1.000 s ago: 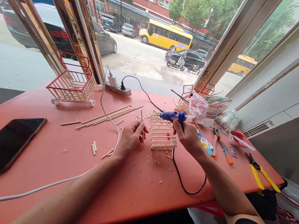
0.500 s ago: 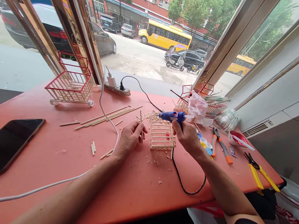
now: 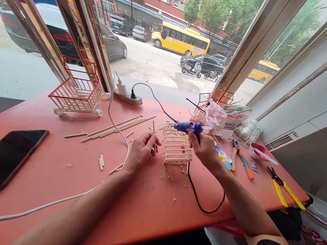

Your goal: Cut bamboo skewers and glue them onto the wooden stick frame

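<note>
My left hand (image 3: pixel 143 149) pinches a short wooden stick (image 3: pixel 153 131), held nearly upright just left of a small frame of thin sticks (image 3: pixel 178 148). Wrapped round the handle of a blue hot glue gun (image 3: pixel 189 127) is my right hand (image 3: pixel 205 148). The gun points left above the frame's far end, and a clear glue stick (image 3: pixel 206 127) pokes out of its back. The frame lies on the pink table (image 3: pixel 138 204) with bars running across it. Whether the nozzle touches the frame, I cannot tell.
A finished-looking stick cart with red edges (image 3: pixel 75 93) stands back left. Loose sticks (image 3: pixel 120 128), a phone (image 3: pixel 14 159) and a white cable (image 3: pixel 54 200) lie leftward. At right are orange-handled pliers (image 3: pixel 241 160), yellow-handled pliers (image 3: pixel 285 187), bottle caps (image 3: pixel 222 154) and a bowl (image 3: pixel 255 151).
</note>
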Demonstrator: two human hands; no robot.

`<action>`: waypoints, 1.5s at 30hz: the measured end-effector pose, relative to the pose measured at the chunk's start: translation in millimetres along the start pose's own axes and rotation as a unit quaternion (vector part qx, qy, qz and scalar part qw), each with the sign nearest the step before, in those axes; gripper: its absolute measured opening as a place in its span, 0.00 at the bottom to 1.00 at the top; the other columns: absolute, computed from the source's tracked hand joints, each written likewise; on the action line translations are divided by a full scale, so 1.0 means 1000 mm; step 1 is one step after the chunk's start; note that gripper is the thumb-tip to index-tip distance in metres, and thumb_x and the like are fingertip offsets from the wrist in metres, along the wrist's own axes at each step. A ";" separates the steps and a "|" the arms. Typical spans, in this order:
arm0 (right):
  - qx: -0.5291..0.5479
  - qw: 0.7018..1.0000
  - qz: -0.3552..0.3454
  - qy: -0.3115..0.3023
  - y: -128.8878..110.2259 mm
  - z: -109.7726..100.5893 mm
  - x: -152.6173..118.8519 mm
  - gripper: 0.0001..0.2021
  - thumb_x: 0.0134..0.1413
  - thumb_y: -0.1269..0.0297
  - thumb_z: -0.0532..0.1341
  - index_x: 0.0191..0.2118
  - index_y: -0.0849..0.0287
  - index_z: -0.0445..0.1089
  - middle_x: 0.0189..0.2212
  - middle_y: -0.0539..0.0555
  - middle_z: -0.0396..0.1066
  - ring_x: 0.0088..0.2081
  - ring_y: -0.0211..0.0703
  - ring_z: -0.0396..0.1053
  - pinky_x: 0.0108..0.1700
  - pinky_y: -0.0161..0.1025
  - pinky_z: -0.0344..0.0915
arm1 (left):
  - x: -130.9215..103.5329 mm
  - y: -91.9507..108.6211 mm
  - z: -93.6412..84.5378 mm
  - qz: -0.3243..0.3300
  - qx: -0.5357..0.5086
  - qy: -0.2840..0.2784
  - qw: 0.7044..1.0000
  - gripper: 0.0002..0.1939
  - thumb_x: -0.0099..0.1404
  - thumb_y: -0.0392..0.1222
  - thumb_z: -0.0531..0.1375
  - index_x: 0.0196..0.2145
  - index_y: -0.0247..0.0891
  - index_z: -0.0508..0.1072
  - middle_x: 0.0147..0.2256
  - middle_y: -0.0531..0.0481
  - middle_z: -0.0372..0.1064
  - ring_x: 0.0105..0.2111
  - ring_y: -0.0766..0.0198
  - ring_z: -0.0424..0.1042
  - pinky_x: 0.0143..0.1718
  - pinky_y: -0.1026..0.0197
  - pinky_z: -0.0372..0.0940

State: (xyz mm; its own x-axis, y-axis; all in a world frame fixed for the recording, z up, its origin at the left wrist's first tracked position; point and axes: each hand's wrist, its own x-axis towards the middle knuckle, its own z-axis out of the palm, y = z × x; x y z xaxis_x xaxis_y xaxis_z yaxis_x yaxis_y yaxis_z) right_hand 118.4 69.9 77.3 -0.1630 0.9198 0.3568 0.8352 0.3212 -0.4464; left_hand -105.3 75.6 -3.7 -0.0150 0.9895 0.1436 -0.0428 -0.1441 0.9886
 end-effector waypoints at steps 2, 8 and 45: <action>-0.003 1.000 -0.002 0.000 0.000 0.000 0.000 0.26 0.69 0.43 0.47 0.24 0.55 0.62 0.20 0.53 0.70 0.24 0.42 0.66 0.32 0.41 0.54 | 0.000 -0.001 0.000 -0.001 0.001 -0.002 1.000 0.18 0.70 0.51 0.57 0.28 0.36 0.73 0.21 0.53 0.69 0.16 0.69 0.67 0.21 0.65 0.64; 0.024 0.999 -0.020 0.008 0.000 -0.001 -0.001 0.29 0.69 0.41 0.47 0.24 0.55 0.64 0.20 0.53 0.71 0.23 0.42 0.68 0.32 0.41 0.56 | 0.000 -0.002 -0.001 -0.002 0.002 -0.002 1.000 0.18 0.71 0.51 0.56 0.29 0.36 0.73 0.21 0.53 0.68 0.17 0.69 0.67 0.21 0.65 0.64; 0.146 0.986 -0.032 0.069 0.003 -0.001 -0.002 0.31 0.69 0.37 0.46 0.29 0.56 0.70 0.23 0.52 0.70 0.26 0.40 0.66 0.33 0.41 0.62 | 0.000 -0.002 -0.003 0.000 0.006 -0.005 1.000 0.18 0.69 0.52 0.58 0.29 0.37 0.73 0.23 0.52 0.70 0.18 0.68 0.67 0.22 0.64 0.65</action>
State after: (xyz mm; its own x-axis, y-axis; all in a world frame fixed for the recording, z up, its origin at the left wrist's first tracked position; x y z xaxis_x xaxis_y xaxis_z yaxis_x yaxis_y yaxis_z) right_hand 121.2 68.3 75.8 -0.1200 0.8626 0.4915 0.6350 0.4472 -0.6299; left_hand -107.8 76.2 -5.8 -0.0052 0.9896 0.1439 -0.0306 -0.1440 0.9891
